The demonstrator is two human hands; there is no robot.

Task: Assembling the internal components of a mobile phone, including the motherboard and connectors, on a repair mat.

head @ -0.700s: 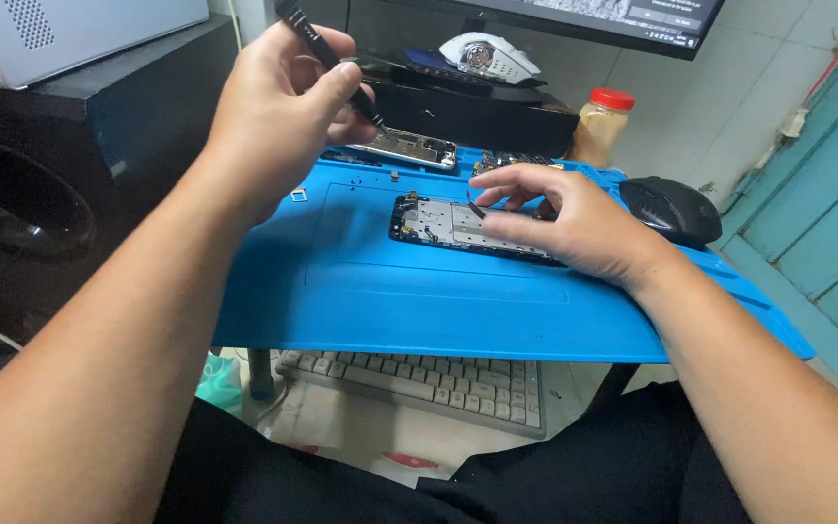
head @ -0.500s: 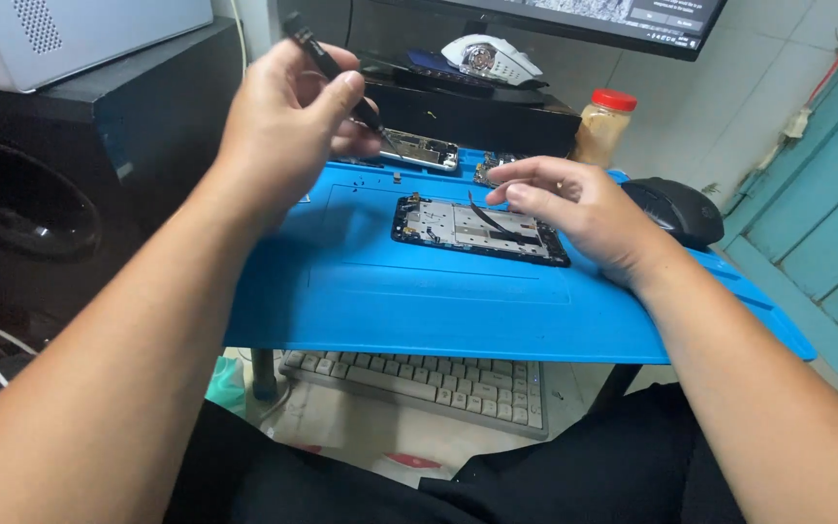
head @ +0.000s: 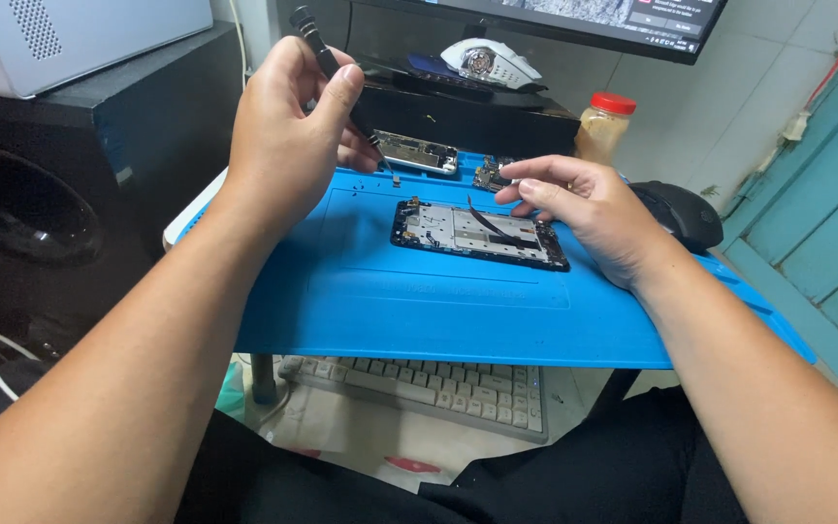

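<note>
Near: blue mat (head: 419,301). Centre: opened phone (head: 477,233). Right hand (head: 589,209), fingertips pinched together on a small part at its far edge. Left hand (head: 288,136), closed on screwdriver (head: 327,58), raised; best lowered upright, gently.

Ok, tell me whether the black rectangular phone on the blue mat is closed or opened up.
Opened up: the black rectangular phone lies with its internals exposed.

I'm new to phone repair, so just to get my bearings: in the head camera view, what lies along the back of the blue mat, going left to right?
Left hand holding a screwdriver → detached phone part → right hand → jar with a red lid → black mouse.
</note>
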